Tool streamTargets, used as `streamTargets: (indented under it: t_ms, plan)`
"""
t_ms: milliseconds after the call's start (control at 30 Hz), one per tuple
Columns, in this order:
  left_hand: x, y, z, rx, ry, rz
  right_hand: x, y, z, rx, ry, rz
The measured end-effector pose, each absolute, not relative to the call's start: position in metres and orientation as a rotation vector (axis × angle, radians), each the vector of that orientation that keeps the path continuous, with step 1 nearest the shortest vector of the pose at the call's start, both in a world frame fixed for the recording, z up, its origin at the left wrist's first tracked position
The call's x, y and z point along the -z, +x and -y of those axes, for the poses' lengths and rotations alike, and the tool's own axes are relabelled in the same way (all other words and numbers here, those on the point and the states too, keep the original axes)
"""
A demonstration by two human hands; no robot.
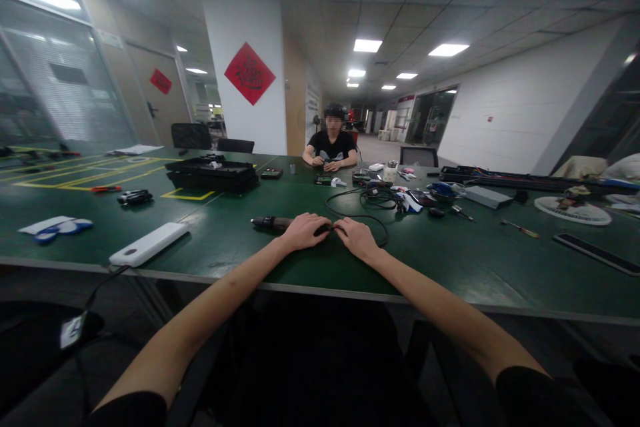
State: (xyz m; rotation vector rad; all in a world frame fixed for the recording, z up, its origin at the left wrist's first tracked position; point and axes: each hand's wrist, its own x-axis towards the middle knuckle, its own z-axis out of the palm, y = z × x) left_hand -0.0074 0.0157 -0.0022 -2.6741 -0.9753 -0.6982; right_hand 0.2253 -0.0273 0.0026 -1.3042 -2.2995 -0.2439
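Note:
A dark electric screwdriver (271, 222) lies on the green table (240, 250), its tip toward the left. My left hand (306, 231) is wrapped over its rear part and covers much of the body. At that rear end my right hand (356, 238) has thumb and fingers pressed together on the black cable (351, 215), close to the left fingertips. The hands hide how the cable and the tool meet. From there the cable loops out over the table behind my right hand, toward a tangle of black cables (379, 195).
Across the table sits a person (333, 147), hands on small parts. A white elongated box (150, 245) and black tray (210, 177) are at left. To the right are a grey box (487, 197), a hand screwdriver (520, 228), a white disc (573, 213) and a dark flat slab (597, 253).

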Motion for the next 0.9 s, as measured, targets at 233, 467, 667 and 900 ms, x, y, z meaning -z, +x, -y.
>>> streamTargets:
  t_ms: [233,467,667,900]
  plan:
    - [0.0015,-0.0074,-0.0146,0.72,-2.658,1.003,-0.002,0.225,0.0271,0.249,-1.301,2.308]
    - [0.0027,-0.0074,-0.0157,0.702,-2.669,1.006,-0.0024,0.2245,0.0271,0.253,-1.316,2.31]
    - [0.0022,-0.0074,-0.0153,0.69,-2.683,0.951,-0.0025,0.2251,0.0271,0.239,-1.301,2.306]
    - [0.0006,-0.0072,-0.0135,0.71,-2.663,0.982,-0.0027,0.2249,0.0271,0.244,-1.298,2.31]
